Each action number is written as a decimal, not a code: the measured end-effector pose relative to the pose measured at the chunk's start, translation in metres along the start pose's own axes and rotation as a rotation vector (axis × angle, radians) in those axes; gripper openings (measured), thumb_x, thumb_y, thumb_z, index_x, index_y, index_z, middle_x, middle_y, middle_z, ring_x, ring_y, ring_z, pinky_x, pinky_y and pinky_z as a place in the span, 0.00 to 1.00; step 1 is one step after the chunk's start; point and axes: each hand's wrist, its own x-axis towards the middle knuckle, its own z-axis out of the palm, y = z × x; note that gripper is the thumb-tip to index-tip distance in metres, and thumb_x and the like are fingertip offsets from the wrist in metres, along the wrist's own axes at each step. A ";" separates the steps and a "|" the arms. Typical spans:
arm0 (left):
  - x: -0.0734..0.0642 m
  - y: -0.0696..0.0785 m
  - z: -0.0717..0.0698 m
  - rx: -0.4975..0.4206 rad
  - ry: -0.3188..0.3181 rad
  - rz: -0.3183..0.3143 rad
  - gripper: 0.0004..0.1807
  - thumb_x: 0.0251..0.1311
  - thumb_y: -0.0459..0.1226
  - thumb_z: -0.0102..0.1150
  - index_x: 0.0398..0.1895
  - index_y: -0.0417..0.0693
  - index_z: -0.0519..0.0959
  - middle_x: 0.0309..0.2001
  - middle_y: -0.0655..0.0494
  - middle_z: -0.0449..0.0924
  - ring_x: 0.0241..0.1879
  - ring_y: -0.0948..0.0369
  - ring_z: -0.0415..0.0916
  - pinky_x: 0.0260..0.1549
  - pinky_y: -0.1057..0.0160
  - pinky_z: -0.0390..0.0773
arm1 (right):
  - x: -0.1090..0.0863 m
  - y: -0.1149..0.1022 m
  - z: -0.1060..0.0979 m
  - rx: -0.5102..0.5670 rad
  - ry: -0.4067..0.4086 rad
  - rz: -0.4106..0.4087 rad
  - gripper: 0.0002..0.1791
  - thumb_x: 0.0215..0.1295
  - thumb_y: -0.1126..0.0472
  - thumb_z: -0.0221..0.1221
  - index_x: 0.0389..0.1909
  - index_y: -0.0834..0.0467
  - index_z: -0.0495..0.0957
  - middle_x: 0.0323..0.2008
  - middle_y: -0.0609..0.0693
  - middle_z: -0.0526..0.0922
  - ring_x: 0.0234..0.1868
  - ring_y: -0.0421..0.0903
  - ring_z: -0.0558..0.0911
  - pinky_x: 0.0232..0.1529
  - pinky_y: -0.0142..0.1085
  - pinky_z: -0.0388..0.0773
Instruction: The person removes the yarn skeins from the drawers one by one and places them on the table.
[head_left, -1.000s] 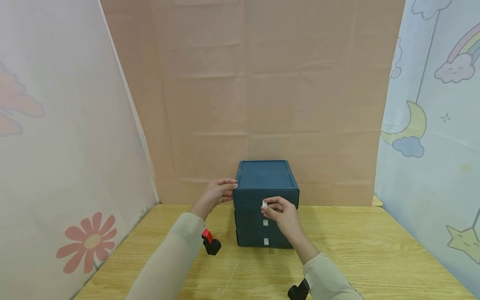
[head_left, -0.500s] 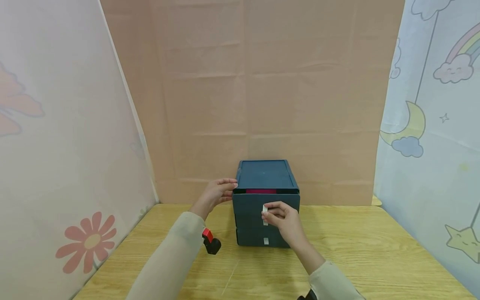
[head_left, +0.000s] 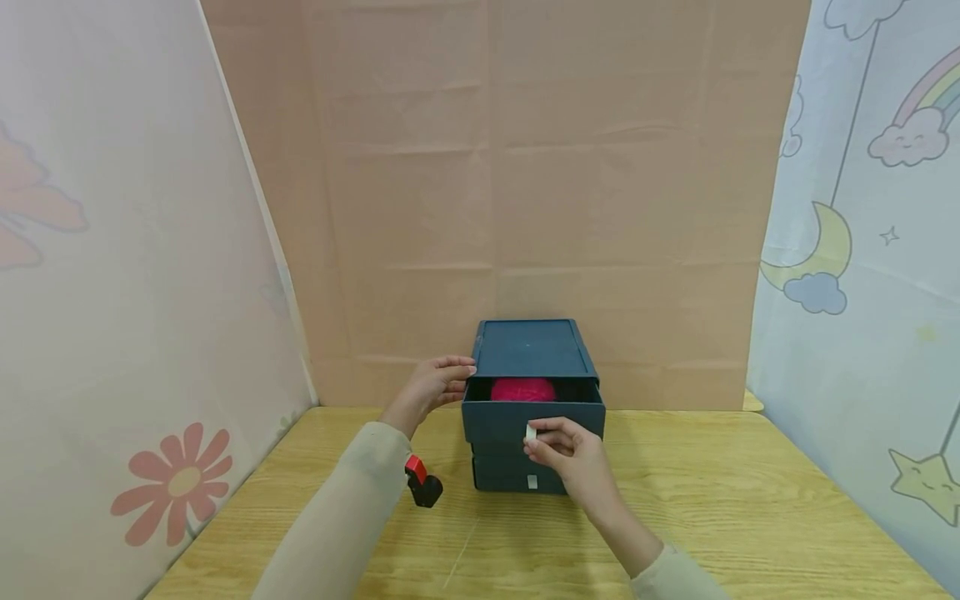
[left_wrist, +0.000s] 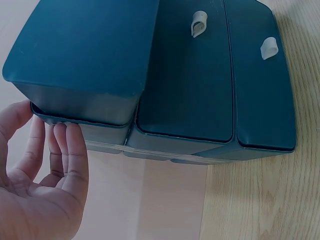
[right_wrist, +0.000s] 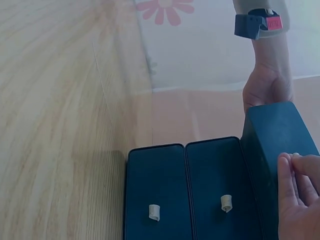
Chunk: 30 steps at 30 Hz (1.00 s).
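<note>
A dark blue drawer cabinet with three stacked drawers stands on the table. Its top drawer is pulled partway out, and a bright pink round thing shows inside. My left hand holds the cabinet's upper left edge; in the left wrist view its fingertips lie against the cabinet side. My right hand pinches the white pull tab on the top drawer's front. In the right wrist view, my thumb and fingers cover that tab. White tabs also show on the middle drawer and bottom drawer.
The cabinet rests on a wood-grain table. Behind it hangs a brown paper backdrop. Printed white cloths stand at the left and right. A black and red wrist camera is strapped to the left sleeve.
The top drawer has slid out from flush with the cabinet, and the pink thing has come into sight. My right hand has moved toward me with the tab. My left hand has stayed put.
</note>
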 end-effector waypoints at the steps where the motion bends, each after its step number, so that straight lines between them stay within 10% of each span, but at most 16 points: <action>1: 0.000 0.000 0.000 0.000 -0.003 0.001 0.14 0.58 0.39 0.60 0.47 0.46 0.79 0.40 0.50 0.79 0.30 0.59 0.75 0.41 0.59 0.78 | -0.001 0.000 0.000 -0.001 0.001 0.005 0.14 0.57 0.68 0.61 0.45 0.63 0.77 0.34 0.58 0.82 0.39 0.55 0.82 0.40 0.39 0.80; 30: 0.002 0.001 0.000 -0.024 -0.026 0.000 0.15 0.59 0.38 0.60 0.48 0.43 0.78 0.39 0.50 0.80 0.30 0.59 0.77 0.41 0.60 0.79 | -0.035 -0.013 -0.001 0.033 -0.083 0.106 0.20 0.56 0.64 0.63 0.50 0.66 0.76 0.37 0.60 0.82 0.38 0.49 0.83 0.41 0.38 0.79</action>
